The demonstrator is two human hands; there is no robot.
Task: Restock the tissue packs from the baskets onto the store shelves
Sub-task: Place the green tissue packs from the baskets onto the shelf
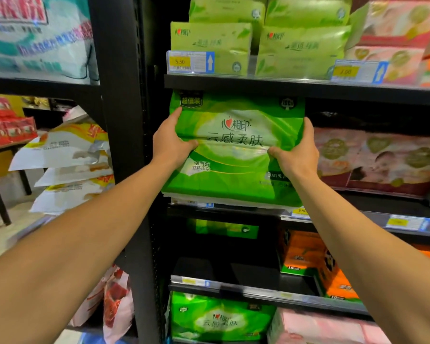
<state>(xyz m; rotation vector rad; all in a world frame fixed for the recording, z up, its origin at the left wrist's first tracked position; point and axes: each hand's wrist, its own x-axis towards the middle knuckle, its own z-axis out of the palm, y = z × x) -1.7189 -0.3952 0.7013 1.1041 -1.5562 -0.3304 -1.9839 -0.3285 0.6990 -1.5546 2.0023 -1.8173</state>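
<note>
A large bright green tissue pack (236, 150) stands upright at the front left of the middle shelf (358, 214), its base at the shelf edge. My left hand (170, 142) grips its left side, thumb pressed into the front. My right hand (296, 152) grips its right side the same way. The pack's top reaches just under the shelf above. No basket is in view.
Light green packs (301, 43) fill the upper shelf, pink packs (382, 160) sit right of my pack. Below are orange packs (308, 254), another green pack (221, 316) and pink packs (320, 326). A black upright post (119, 120) stands left, with yellow-white bags (70, 165) beyond.
</note>
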